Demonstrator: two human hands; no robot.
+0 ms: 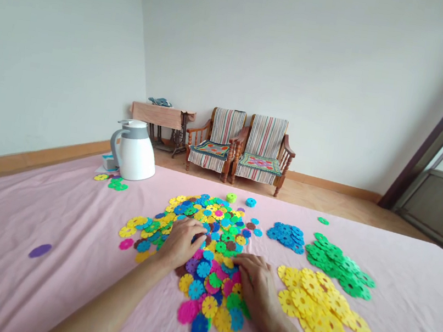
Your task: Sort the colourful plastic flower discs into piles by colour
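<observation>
A large mixed pile of plastic snowflake discs [197, 290] in yellow, blue, green, pink, purple and brown covers the middle of the pink cloth. My left hand [182, 242] rests palm down over the pile's centre, fingers bent, thumb and forefinger apart with dark discs in the gap. At the pile's right side, my right hand [258, 283] reaches inward, its fingertips touching the discs by a yellow one [227, 262]. No disc is visibly gripped in it. Sorted heaps lie to the right: yellow discs [319, 305], green discs [337, 265] and blue discs [286, 237].
A white jug with a grey handle [137, 153] stands at the back left, a few green discs [118, 184] before it. One purple disc [40, 251] lies alone on the left. Small green [231, 197] and blue stacks [250, 202] sit behind the pile. Two wooden armchairs [263, 150] stand beyond.
</observation>
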